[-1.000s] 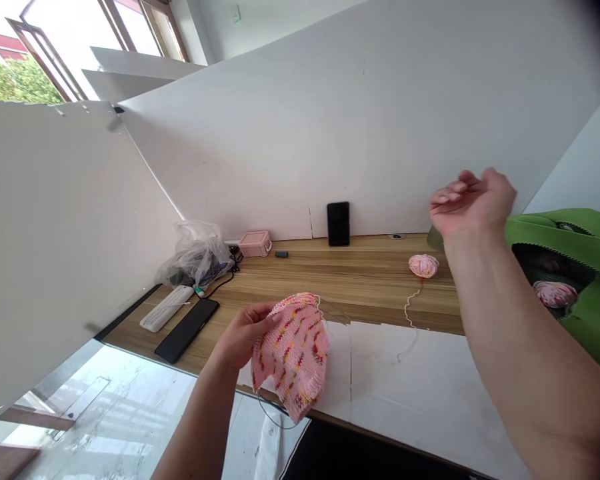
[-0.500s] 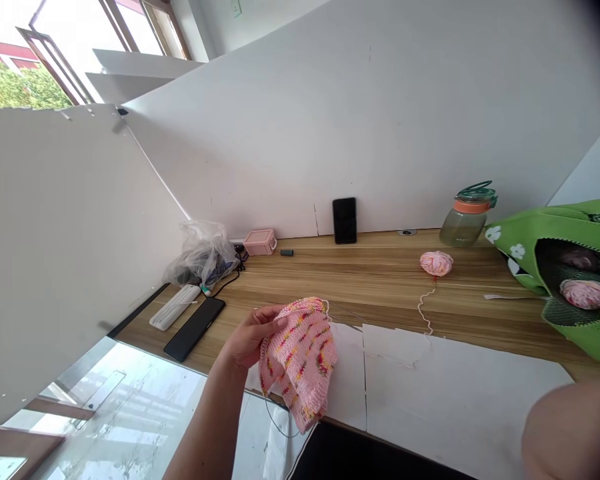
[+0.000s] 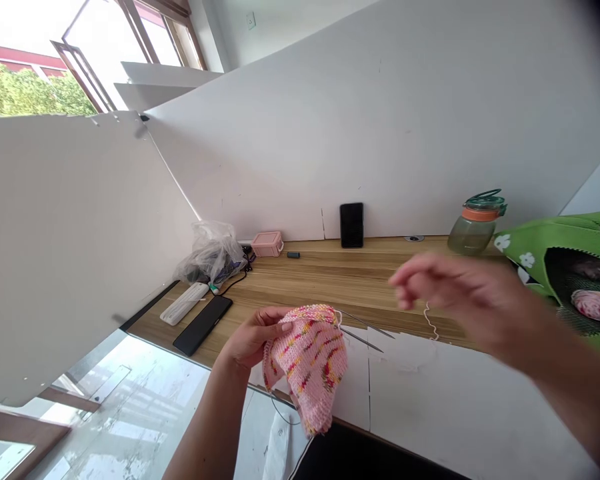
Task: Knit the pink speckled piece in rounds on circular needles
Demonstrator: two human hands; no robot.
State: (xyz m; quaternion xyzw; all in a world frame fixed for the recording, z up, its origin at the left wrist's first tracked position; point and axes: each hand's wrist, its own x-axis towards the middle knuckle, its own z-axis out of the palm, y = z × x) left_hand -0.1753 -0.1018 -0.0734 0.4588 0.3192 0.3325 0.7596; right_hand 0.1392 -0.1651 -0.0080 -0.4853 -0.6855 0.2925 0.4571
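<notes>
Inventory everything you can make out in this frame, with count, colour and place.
desk: 1, brown, centre
white sheets: at least 2, desk front
knitted piece: 1, pink with red and yellow, front centre
needles: 2, grey, jutting right from knitting
yarn strand: 1, pale, right
green bag: 1, white flowers, far right
yarn ball: 1, pink-white, in bag opening
bottle: 1, clear, green lid, orange band, right rear
phone: 1, black, upright, rear
box: 1, pink, rear left
cylinder: 1, dark, beside box
plastic bag: 1, translucent, left
bar: 1, white, left
slab: 1, black, beside bar
partition panels: several, white, rear and left
socket: 1, white, upper wall
left hand: 1, gripping knitting
right hand: 1, blurred, right
</notes>
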